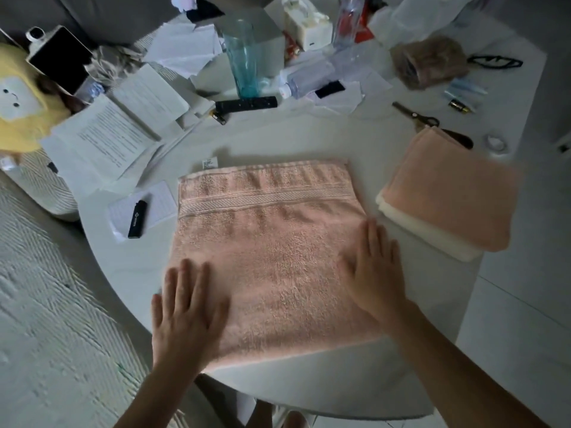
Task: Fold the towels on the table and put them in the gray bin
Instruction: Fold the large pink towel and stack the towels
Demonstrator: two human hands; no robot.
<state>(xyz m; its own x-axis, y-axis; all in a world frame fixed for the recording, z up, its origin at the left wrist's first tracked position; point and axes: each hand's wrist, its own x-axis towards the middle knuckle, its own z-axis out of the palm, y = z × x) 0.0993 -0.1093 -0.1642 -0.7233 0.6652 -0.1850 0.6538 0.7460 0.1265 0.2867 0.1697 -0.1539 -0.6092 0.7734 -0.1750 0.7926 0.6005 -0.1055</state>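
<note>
pink towel (272, 254) is laid flat mid-desk (129, 261) | left hand (185, 313), right hand (375, 273) are pressed on it, fingers spread, nothing gripped, likely to smooth the fold | gray bin is not seen

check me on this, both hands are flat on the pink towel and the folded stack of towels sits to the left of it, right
Not quite. The head view shows the folded stack to the right of the pink towel, not the left. The rest holds: the left hand and right hand lie flat on it.
</note>
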